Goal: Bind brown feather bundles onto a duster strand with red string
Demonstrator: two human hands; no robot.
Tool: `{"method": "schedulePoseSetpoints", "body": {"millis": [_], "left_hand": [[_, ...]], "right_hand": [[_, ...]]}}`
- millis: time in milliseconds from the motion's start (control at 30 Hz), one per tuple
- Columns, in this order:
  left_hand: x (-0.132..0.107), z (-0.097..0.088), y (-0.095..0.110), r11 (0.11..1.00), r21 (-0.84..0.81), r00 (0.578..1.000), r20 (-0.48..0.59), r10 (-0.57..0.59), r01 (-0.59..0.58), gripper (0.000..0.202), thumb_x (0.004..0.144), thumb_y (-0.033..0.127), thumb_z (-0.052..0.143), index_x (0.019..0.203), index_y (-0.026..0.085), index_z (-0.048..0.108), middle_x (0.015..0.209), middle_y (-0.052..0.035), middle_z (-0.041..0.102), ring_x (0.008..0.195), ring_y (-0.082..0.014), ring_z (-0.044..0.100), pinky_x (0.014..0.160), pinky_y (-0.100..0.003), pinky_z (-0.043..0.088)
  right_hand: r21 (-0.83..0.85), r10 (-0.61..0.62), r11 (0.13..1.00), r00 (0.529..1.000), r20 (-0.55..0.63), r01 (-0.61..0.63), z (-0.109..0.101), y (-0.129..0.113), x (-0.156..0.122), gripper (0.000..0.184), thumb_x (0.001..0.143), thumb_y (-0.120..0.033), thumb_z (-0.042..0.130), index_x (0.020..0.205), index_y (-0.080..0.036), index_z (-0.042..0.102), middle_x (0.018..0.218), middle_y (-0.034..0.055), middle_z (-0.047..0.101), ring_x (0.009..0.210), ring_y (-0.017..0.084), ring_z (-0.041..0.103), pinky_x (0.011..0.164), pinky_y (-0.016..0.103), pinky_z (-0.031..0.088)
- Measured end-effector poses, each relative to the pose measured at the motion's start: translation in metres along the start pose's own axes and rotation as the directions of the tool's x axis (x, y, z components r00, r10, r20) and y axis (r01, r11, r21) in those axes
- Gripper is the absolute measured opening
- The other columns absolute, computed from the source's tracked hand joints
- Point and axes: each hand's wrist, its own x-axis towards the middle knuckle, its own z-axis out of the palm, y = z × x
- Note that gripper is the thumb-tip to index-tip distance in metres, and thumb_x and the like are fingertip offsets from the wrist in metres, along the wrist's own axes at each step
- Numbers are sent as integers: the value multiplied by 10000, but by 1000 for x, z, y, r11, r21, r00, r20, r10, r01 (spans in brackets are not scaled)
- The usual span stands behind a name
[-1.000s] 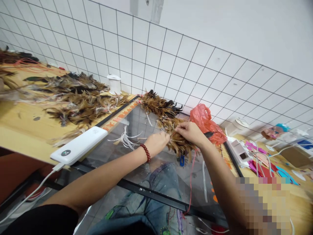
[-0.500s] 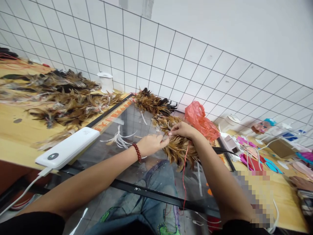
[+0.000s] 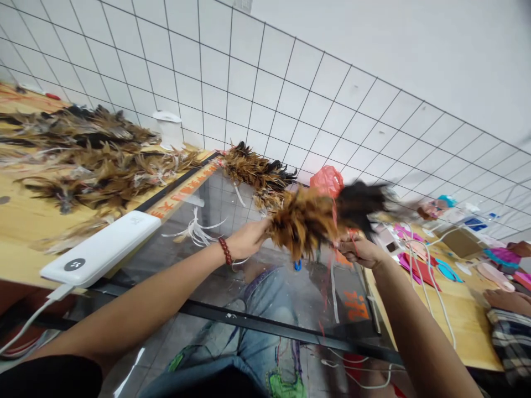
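A bundle of brown feathers with a blurred black end (image 3: pixel 305 222) is held up above the glass tabletop (image 3: pixel 244 282). Its left end sits in the closed fingers of my left hand (image 3: pixel 248 240), the fingertips partly covered by feathers. My right hand (image 3: pixel 360 252) is closed around its right side, below the black feathers, where red string (image 3: pixel 334 207) hangs; how much of each it grips is blurred. More brown and black feathers (image 3: pixel 257 170) lie behind on the glass. White strips (image 3: pixel 197 228) lie left of my left hand.
A white power bank (image 3: pixel 102 246) with a cable lies at the left edge. Feather heaps (image 3: pixel 103 166) cover the wooden table beyond. A red plastic bag (image 3: pixel 327 179) stands by the wire grid (image 3: pixel 265 88). Coloured pieces (image 3: pixel 418 271), cables and another person's hand (image 3: pixel 508 301) are at right.
The feather bundle has been lifted off the glass and swung, its black end now to the right. My right hand has moved right and down, away from my left hand.
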Motion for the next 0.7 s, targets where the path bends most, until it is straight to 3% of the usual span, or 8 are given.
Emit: {"method": "schedulePoseSetpoints", "body": {"millis": [67,167,333,433,500,567,633,700], "left_hand": [[2,-2,-5,984,-154,995,-19,-93,89,298,897,195,389,1170,124,487,911,-78,631,836,-173,596,780,-277,484],[5,-12,-10,962,-245,990,-42,-131,117,214,878,221,413,1035,126,522,871,-71,614,805,-166,571,791,-287,477],[8,-25,7,836,-549,999,-47,-16,-12,234,869,339,466,985,143,519,833,-48,575,781,-142,539,750,-265,467],[11,-23,21,624,-777,996,51,-68,82,301,847,425,512,987,161,475,709,9,500,546,-75,402,503,-194,360],[12,-23,23,521,-841,988,89,-125,142,308,852,463,491,935,170,448,660,30,439,482,-54,302,437,-180,258],[11,-27,18,547,-825,987,70,-147,140,309,863,482,466,878,174,438,648,31,416,479,-55,294,437,-187,257],[10,-34,11,695,-715,993,-1,-121,84,298,876,464,454,858,167,466,677,7,464,529,-77,382,496,-210,356],[9,-40,3,855,-518,996,-76,-53,6,262,887,407,447,870,154,513,762,-37,542,666,-122,500,647,-259,455]], "right_hand": [[335,56,934,979,198,-121,4,4,-5,413,708,-551,676,769,-143,659,448,-80,379,360,48,270,327,198,242],[587,77,767,945,318,-259,2,16,-14,476,629,-580,745,763,-145,605,476,-106,288,397,26,192,378,197,135],[674,142,671,946,292,-309,-11,43,-29,490,606,-599,762,748,-183,547,498,-123,199,431,30,100,420,223,59],[664,147,677,943,299,-316,-7,47,-36,485,609,-616,754,686,-197,521,495,-116,195,434,37,96,429,241,56],[629,151,709,940,307,-319,-2,44,-41,481,601,-613,760,662,-195,531,490,-108,212,432,40,114,429,243,70],[563,168,758,933,319,-329,1,40,-48,473,587,-606,771,723,-186,603,478,-96,268,421,45,160,416,236,113],[481,180,819,935,305,-314,-4,37,-56,487,571,-589,787,807,-180,668,491,-59,400,426,69,300,412,235,240],[433,138,867,953,268,-247,-15,32,-63,509,545,-541,820,895,-190,707,657,24,605,592,154,543,534,289,443]]}}
